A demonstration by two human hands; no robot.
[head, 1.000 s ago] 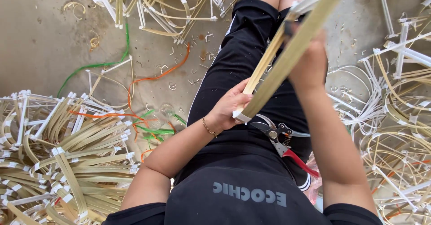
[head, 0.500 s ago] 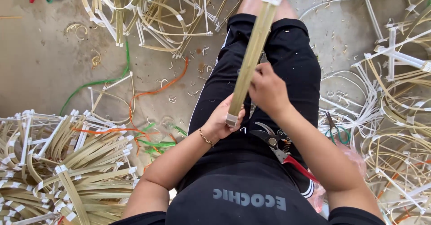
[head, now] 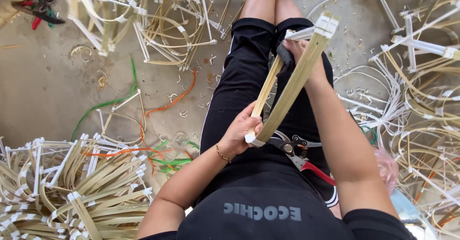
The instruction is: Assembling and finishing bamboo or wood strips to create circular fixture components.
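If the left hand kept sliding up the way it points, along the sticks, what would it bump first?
Probably the right hand, which grips the same bamboo strips higher up. The left hand holds their taped lower end, and nothing else shows between the two hands along the strips.

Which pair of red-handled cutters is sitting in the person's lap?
The red-handled pruning shears below the bamboo strip bundle lie on the lap. The other red cutters lie far off on the floor, top left.

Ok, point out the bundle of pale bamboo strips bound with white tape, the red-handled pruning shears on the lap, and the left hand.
Bundle of pale bamboo strips bound with white tape (head: 293, 84): head view, mid-length of the strips.
Red-handled pruning shears (head: 293, 150): head view, metal pivot.
Left hand (head: 241, 131): head view, knuckles gripping the bundle's lower end.
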